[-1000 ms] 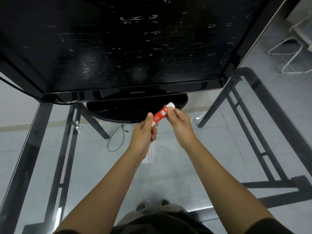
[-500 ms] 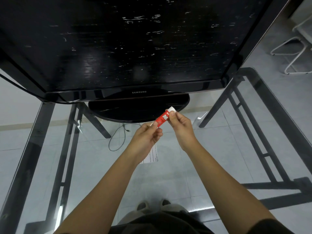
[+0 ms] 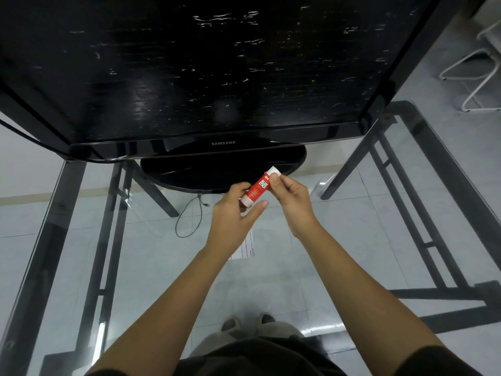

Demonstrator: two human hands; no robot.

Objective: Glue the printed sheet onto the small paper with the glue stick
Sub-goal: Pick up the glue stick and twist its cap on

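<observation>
The right hand (image 3: 291, 202) is pinching the far, upper end of the glue stick (image 3: 259, 189) between thumb and fingers, holding it tilted so the white tip points up and away. The left hand (image 3: 233, 215) is closing loosely around the near, lower end, thumb stretched out under it and fingers curling behind. I'd say the two hands are sharing the stick that way so one can steady the barrel while the other pulls the cap or twists the base; which of the two is being worked I cannot tell, as the left fingers are hiding that end.

Both hands are hovering above a glass table (image 3: 311, 267), near its middle, rather than resting on it, which is keeping the stick clear of the work until it is ready.

Just under the left wrist, a sheet (image 3: 248, 246) with lines of print is lying flat on the glass, mostly covered by the forearm. It is sitting close by, probably so the glue can go straight onto it. Whether it is the printed sheet or the small paper I cannot tell, and I am not seeing a second piece.

Beyond the hands a big black TV (image 3: 217, 77) is standing on its round base at the far side. A cable (image 3: 189, 218) is trailing on the floor below the glass.
</observation>
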